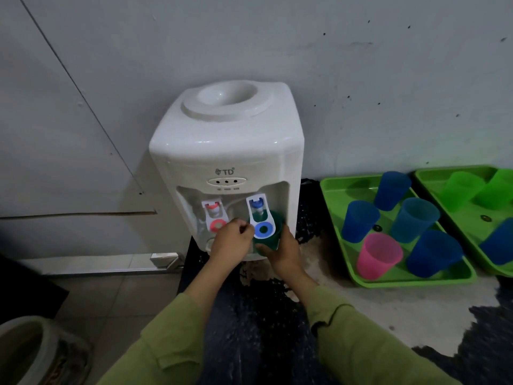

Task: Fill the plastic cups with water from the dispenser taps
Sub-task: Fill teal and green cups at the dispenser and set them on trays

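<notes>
A white water dispenser (226,151) stands against the wall, with a red tap lever (216,218) on the left and a blue tap lever (262,220) on the right. My right hand (286,252) grips a dark green plastic cup (273,232) held under and behind the blue lever. My left hand (231,243) is curled, its fingertips at the blue lever's left edge. Whether water runs cannot be seen.
To the right, a green tray (333,207) holds several blue cups (361,220) and a pink cup (377,255). A second green tray (433,176) further right carries green cups (462,188) and a blue one. A pale pot (25,348) sits bottom left.
</notes>
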A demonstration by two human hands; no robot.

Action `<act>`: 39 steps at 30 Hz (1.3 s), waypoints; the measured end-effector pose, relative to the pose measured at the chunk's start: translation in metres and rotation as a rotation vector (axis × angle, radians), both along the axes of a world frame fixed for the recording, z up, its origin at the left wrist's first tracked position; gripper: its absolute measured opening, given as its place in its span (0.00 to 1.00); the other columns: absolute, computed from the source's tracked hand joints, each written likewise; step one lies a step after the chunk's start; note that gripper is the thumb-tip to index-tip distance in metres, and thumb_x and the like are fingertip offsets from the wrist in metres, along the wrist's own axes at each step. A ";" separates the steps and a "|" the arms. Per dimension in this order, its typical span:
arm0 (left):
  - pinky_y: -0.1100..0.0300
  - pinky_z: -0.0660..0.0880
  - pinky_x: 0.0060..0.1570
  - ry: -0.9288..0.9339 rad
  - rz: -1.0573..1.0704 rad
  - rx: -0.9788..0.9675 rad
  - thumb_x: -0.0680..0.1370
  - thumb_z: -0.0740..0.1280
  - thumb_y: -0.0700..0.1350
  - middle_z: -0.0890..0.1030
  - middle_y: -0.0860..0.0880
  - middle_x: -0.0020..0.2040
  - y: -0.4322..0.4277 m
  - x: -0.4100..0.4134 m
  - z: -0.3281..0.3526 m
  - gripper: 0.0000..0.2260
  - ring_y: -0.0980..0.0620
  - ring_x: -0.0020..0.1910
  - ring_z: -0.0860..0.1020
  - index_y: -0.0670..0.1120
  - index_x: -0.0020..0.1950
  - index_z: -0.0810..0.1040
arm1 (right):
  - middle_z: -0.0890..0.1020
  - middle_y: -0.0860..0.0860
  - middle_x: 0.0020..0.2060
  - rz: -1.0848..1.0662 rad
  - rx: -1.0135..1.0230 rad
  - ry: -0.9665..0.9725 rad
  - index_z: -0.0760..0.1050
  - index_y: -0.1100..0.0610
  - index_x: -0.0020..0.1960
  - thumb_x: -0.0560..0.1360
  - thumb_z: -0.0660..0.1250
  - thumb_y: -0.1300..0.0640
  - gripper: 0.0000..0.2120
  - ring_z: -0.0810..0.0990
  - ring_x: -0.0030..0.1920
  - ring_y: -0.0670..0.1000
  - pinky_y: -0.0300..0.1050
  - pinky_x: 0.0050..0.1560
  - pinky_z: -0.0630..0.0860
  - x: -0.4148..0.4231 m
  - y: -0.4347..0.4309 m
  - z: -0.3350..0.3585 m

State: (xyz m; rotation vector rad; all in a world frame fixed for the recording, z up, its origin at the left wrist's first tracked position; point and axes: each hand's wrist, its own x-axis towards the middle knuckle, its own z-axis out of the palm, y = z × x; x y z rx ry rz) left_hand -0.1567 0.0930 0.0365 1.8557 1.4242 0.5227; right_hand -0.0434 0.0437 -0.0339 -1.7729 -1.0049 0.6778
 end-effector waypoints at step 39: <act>0.52 0.77 0.47 -0.237 0.073 -0.101 0.77 0.62 0.45 0.78 0.50 0.32 0.002 -0.014 0.037 0.10 0.52 0.33 0.76 0.48 0.36 0.76 | 0.77 0.57 0.59 0.000 -0.104 0.030 0.66 0.60 0.65 0.67 0.74 0.63 0.30 0.74 0.53 0.49 0.23 0.43 0.64 -0.001 -0.001 0.012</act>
